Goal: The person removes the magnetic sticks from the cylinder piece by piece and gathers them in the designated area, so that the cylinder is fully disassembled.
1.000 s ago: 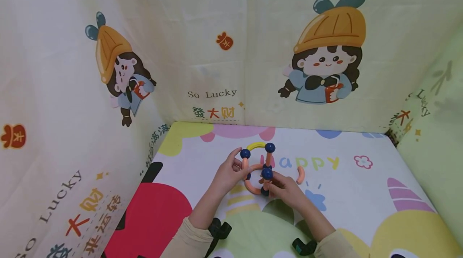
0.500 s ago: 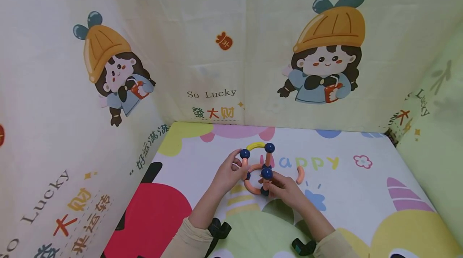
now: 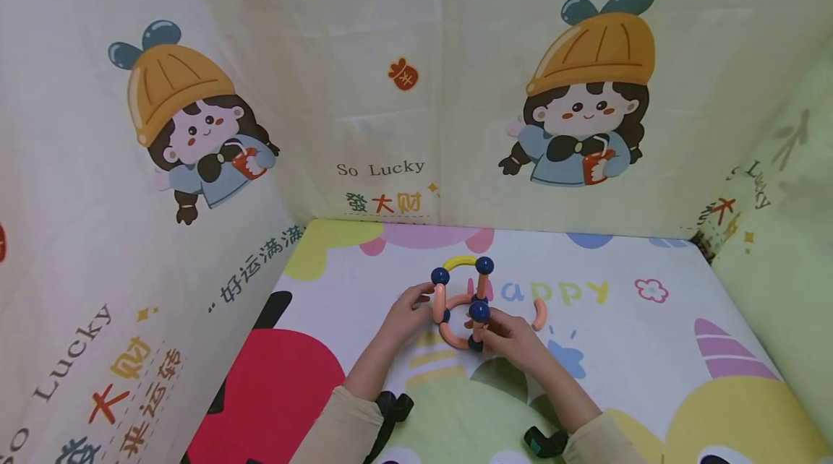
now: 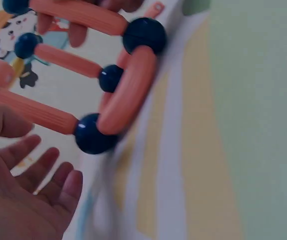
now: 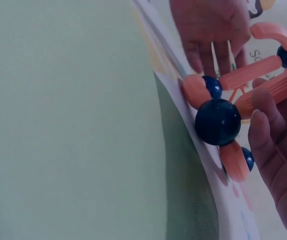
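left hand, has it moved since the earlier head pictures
Yes: in the head view, the left hand has drawn slightly left and down the picture, away from the printed word Happy.

The balls (image 3: 484, 266) are glossy navy blue, the straight rods (image 3: 440, 302) salmon pink, the arched rod (image 3: 460, 261) yellow, the loose curved rod (image 3: 540, 314) salmon pink; the white mat (image 3: 628, 341) bears multicoloured cartoon shapes, the cream curtain (image 3: 364, 30) orange-capped cartoon figures, and the sleeves (image 3: 345, 424) are beige
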The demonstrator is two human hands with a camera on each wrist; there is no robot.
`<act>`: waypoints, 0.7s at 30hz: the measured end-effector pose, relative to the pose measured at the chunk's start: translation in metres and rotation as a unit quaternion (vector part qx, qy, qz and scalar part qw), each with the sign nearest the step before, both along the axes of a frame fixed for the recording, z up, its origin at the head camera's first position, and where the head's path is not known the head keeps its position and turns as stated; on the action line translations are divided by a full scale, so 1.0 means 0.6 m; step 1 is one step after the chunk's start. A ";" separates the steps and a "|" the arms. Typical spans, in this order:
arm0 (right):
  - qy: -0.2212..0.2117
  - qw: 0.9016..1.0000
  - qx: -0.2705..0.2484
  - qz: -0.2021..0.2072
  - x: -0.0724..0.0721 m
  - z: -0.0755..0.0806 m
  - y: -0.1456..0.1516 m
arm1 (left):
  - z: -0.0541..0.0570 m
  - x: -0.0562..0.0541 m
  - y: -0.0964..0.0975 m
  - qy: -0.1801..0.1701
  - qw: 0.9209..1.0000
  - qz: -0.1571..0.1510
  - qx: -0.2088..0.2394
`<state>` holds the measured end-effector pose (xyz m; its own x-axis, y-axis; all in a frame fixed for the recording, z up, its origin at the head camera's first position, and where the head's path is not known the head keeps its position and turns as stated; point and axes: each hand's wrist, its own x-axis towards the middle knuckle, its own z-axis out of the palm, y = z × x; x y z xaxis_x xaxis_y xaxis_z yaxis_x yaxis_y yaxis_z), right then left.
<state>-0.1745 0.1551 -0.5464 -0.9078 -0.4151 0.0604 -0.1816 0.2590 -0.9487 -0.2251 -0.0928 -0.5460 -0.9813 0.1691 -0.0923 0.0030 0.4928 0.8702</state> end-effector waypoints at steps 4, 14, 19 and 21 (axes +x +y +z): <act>0.021 1.000 0.003 0.005 -0.001 -0.003 0.002 | -0.021 0.001 0.000 -0.013 0.999 -0.032 -0.008; 0.056 0.998 0.027 0.014 -0.002 0.006 0.010 | -0.051 -0.004 0.006 0.030 0.998 -0.050 -0.027; 0.066 0.997 0.028 0.016 0.000 0.032 0.019 | -0.059 -0.007 0.005 0.047 0.997 -0.052 -0.040; 0.059 0.998 0.034 0.011 -0.001 0.041 0.020 | -0.061 -0.008 0.004 0.057 0.996 -0.051 -0.045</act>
